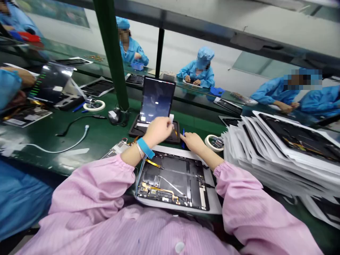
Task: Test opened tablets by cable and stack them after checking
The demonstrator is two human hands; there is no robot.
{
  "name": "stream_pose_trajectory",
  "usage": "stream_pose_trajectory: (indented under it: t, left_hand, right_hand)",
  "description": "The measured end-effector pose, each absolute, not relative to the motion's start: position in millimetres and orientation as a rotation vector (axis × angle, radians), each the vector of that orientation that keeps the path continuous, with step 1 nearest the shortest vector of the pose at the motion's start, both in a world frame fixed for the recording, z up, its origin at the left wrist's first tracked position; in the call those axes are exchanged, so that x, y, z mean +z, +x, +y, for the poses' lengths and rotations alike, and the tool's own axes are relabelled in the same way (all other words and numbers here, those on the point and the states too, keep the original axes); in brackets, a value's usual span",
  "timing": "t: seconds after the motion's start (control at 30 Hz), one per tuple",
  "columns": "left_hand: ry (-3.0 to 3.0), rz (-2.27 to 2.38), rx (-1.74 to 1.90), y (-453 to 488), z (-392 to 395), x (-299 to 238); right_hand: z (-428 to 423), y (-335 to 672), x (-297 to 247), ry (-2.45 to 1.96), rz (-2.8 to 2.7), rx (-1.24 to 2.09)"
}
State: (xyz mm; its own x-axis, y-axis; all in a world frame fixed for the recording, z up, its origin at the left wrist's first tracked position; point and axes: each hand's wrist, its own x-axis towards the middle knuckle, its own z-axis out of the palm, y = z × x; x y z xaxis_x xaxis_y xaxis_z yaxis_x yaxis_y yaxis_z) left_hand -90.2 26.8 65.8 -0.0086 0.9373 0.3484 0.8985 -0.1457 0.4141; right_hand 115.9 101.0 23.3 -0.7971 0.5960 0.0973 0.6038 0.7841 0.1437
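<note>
My left hand [159, 130], with a blue wristband, reaches over the dark tray [175, 136] in front of a lit tablet screen [157, 99] that stands tilted up. Its fingers are curled together beside a small white piece [171, 117]; what they pinch is hidden. To its right, my right hand [193, 142] has its fingertips closed around a thin blue pen-like tool [183, 142]. Below both hands lies an opened tablet housing [172, 179] on a white sheet, its inside facing up. Gold flex cables and a battery area show in it.
A tall stack of housings in white sheets [247, 152] rises at right, beside a tape roll [212, 143]. A green post [113, 53] stands behind the bench. Cables, including a white cable [66, 150], lie at left. Co-workers in blue sit left and across.
</note>
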Motion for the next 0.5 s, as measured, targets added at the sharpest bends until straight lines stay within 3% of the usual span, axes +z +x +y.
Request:
stream_pose_trajectory:
  t: [0.13, 0.27, 0.4, 0.5]
  left_hand:
    - [1.79, 2.438, 0.801, -172.4, 45.4, 54.8]
    - [1.776, 2.39, 0.644, -213.6, 59.1, 32.3]
    - [1.861, 2.376, 0.691, -214.5, 59.8, 24.6]
    - [1.812, 2.447, 0.742, -200.2, 50.5, 34.9]
  right_hand:
    - [111.7, 127.8, 32.7, -0.826, -2.942, -0.265]
    - [84.8, 159.6, 59.5, -0.995, -2.577, -0.233]
    - [25.9, 175.1, 67.9, -1.024, -1.926, 0.47]
    - [-8.5, 184.5, 51.0, -1.052, -1.746, 0.982]
